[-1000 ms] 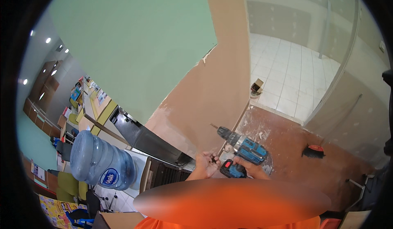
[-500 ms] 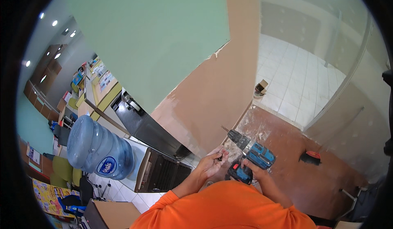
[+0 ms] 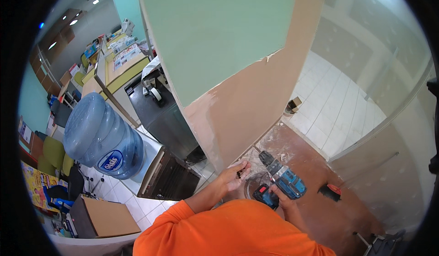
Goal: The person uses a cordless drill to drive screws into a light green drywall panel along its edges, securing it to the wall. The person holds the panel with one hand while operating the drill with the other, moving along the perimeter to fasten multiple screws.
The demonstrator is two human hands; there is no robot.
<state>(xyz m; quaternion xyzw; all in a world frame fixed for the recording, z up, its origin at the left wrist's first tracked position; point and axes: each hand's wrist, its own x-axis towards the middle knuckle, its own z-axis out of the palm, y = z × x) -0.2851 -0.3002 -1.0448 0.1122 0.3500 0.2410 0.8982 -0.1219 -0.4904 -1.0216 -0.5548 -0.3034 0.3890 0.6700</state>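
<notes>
Gripping a blue cordless drill in the right hand, the person has those fingers wrapped around the handle just above the black battery pack, and the chuck points up and left toward the bare tan edge of the wall. The left hand sits just beside the chuck, near the foot of the wall, with its fingers curled narrow around something small and dark — too tiny to make out. So the drill hangs low over the dusty reddish floor, between the two hands and the wall corner.

Compared with half a second ago, the view has tipped down and closer — the orange sleeve fills more of the lower edge, and the left hand has crept nearer the drill's tip. Off to the left, a big blue water bottle stands on its dispenser; an orange-and-black tool lies on the floor to the right.
</notes>
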